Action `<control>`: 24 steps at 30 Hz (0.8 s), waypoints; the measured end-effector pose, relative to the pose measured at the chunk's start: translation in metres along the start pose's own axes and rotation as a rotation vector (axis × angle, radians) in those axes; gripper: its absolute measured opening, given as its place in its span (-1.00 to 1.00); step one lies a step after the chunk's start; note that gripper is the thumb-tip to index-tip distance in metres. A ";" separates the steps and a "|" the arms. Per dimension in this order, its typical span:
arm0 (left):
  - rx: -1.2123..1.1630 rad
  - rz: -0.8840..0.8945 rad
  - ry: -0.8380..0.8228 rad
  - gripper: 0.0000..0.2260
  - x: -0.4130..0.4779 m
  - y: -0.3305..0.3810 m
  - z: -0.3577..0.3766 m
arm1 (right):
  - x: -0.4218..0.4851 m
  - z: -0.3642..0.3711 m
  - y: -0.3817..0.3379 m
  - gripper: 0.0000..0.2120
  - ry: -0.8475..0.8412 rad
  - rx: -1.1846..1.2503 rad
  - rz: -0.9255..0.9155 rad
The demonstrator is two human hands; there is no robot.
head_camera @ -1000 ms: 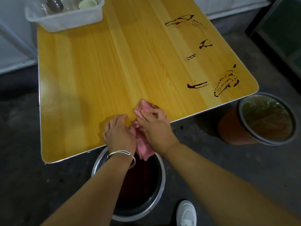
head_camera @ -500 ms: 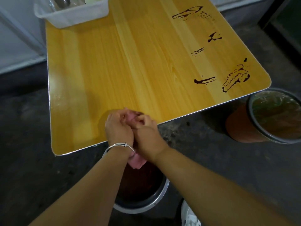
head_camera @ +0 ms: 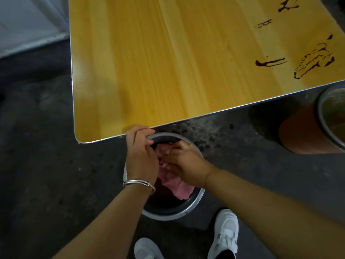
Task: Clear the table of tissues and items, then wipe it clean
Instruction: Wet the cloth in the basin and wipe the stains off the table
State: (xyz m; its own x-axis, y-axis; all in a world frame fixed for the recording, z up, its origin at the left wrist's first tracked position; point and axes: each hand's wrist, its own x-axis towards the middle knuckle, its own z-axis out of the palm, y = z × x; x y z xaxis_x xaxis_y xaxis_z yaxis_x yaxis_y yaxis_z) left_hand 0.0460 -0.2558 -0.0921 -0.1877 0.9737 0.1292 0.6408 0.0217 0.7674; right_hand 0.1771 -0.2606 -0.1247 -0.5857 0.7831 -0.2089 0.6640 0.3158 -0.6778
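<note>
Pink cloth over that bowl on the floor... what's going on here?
A person is cleaning the table. Both the left hand and the right hand grip a pink cloth over a metal bowl of dark liquid on the floor, probably rinsing or wringing it. Brown stains on the table's right side are not yet wiped.

Both hands (head_camera: pixel 141 156) carried the pink cloth (head_camera: pixel 175 186) off the table (head_camera: pixel 149 71), over the basin (head_camera: pixel 188 208)
</note>
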 end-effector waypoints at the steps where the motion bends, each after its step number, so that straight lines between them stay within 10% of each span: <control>1: 0.021 0.022 0.001 -0.68 -0.004 -0.005 0.002 | 0.004 0.011 0.005 -0.49 -0.008 0.012 0.047; 9: 0.274 0.237 -0.113 -0.68 -0.042 -0.061 0.019 | 0.018 0.073 0.041 -0.65 -0.021 0.036 0.206; 24: 0.171 -0.425 -0.543 -0.65 -0.067 -0.246 0.137 | 0.088 0.205 0.159 -0.54 -0.221 -0.077 0.189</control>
State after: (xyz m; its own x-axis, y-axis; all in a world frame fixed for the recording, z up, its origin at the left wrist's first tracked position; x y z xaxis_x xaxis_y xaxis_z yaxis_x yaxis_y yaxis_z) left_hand 0.0028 -0.2950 -0.3755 -0.0783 0.8477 -0.5246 0.7109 0.4164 0.5668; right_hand 0.1359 -0.2513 -0.3956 -0.5302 0.6986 -0.4804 0.7991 0.2224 -0.5585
